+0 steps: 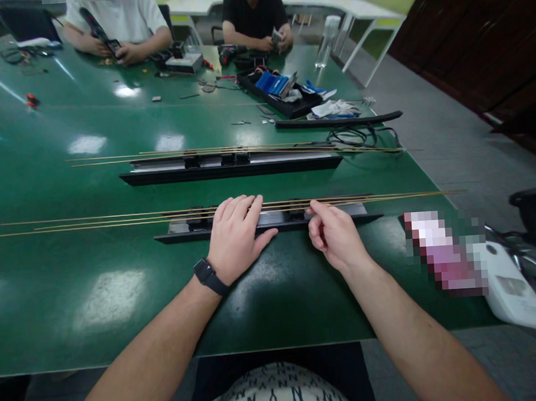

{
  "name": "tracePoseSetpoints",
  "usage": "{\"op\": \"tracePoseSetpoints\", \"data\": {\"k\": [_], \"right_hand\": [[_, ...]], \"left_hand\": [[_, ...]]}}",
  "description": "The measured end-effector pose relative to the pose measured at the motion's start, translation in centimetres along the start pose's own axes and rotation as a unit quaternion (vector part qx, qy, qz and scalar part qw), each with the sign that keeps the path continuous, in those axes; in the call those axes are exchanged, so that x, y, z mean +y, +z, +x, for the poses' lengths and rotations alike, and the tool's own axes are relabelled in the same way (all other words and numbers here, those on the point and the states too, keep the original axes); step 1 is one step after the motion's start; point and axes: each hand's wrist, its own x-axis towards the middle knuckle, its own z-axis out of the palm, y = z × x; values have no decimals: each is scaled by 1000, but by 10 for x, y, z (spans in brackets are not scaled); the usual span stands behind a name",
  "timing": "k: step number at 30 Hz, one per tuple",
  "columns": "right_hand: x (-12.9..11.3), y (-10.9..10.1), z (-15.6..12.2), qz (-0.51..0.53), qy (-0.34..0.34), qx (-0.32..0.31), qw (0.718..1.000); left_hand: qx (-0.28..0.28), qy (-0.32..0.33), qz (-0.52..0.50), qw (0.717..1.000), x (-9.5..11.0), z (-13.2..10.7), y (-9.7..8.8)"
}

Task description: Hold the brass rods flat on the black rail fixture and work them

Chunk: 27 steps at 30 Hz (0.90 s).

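Observation:
Before me lies a black and silver channel-shaped rail [269, 221] with black blocks [297, 209] inside it. Several thin, long gold-coloured rods [92, 220] run lengthwise over it and stick out past both ends. My left hand [236, 226], with a black watch on the wrist, rests flat across the rail and rods, fingers stretched out and thumb spread. Farther right, my right hand [336, 229] is closed, its index fingertip at the rods and the other fingers curled. Whether it pinches a rod is hidden.
Behind is a second rail [230, 171] topped with similar rods. Farther back lie a black strip [336, 121], coiled cable [352, 136], gloves [335, 108] and a black tray [292, 105]. Two people sit opposite. A white device [514, 288] overhangs the table's right edge.

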Motion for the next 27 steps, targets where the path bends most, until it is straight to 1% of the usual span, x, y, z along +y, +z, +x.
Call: {"op": "tracePoseSetpoints", "data": {"k": [12, 27], "right_hand": [[-1, 1, -1, 13, 1, -3, 1000], [0, 2, -1, 24, -2, 18, 1000]], "left_hand": [[2, 2, 5, 1000, 0, 1, 0], [1, 4, 2, 1000, 0, 1, -1]]}}
